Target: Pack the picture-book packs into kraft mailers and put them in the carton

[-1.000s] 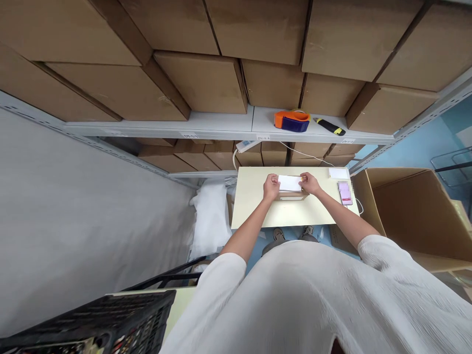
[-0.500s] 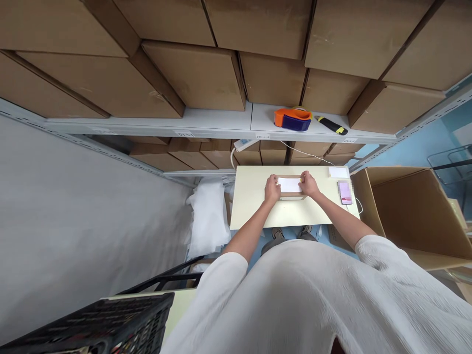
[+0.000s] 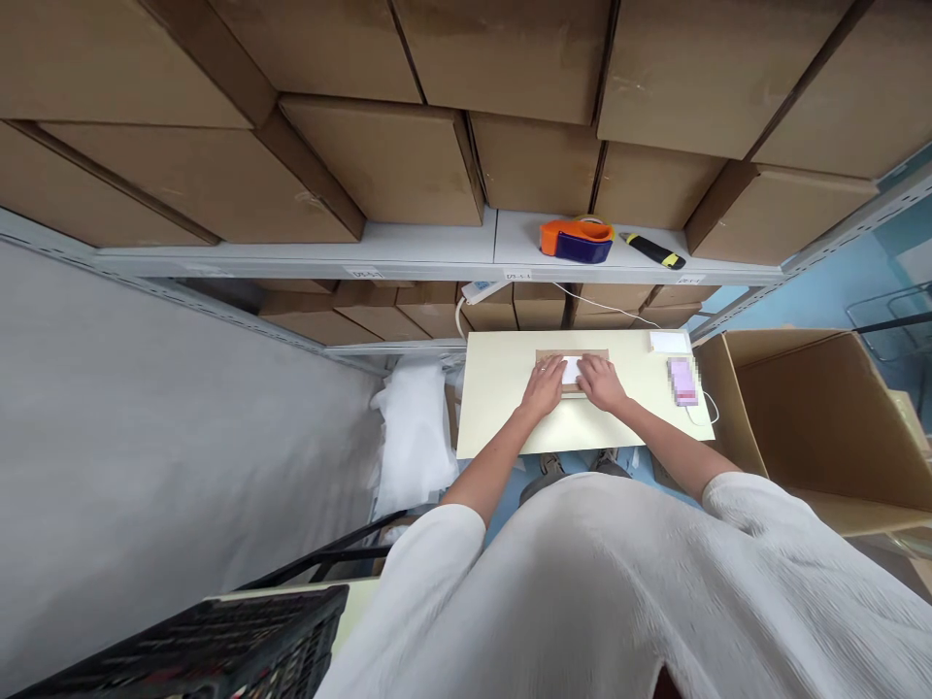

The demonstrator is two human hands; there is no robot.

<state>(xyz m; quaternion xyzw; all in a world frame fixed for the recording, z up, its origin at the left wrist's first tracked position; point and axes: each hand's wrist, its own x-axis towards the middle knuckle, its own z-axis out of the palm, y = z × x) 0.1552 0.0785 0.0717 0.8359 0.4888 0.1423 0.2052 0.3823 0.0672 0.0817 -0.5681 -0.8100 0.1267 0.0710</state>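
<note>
A small cardboard box (image 3: 572, 354) rests on the pale table (image 3: 495, 398), with a white label (image 3: 572, 370) on its top. My left hand (image 3: 545, 384) lies flat over the left part of the label and box, fingers spread. On the right part lies my right hand (image 3: 601, 382), its fingers also stretched out over the label. The label's middle shows between the two hands; its ends are covered.
An orange and blue tape dispenser (image 3: 576, 241) and a black and yellow cutter (image 3: 653, 250) lie on the shelf (image 3: 429, 241) below stacked cartons. A phone (image 3: 682, 381) and white cards (image 3: 669, 342) are at the table's right. A large open carton (image 3: 830, 417) stands beyond; a black crate (image 3: 277, 641) is lower left.
Both hands have moved from gripping the label's ends to lying flat over it, closer together. The label now lies against the box top.
</note>
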